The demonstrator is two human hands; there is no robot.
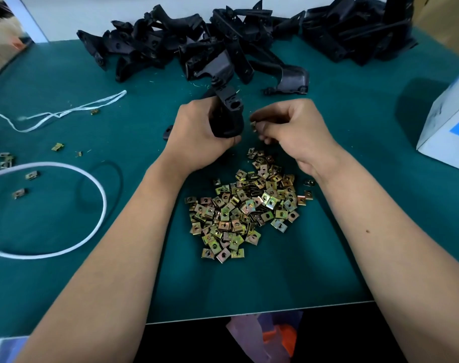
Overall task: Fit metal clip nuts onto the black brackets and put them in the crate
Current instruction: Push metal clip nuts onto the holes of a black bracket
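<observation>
On a green mat [66, 258], the left hand [197, 137] gripped a black bracket [227, 113] while the right hand [294, 129] pinched a clip nut [253, 124] beside it. Loose clip nuts [244, 208] lay near; spare brackets [223, 40] were heaped far against a white wall [92, 11].

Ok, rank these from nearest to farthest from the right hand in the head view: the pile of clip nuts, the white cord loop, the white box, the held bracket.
1. The held black bracket, just left of the right hand, gripped by the left hand.
2. The pile of clip nuts, directly below the hand.
3. The white box, at the right edge.
4. The white cord loop, far left.
</observation>
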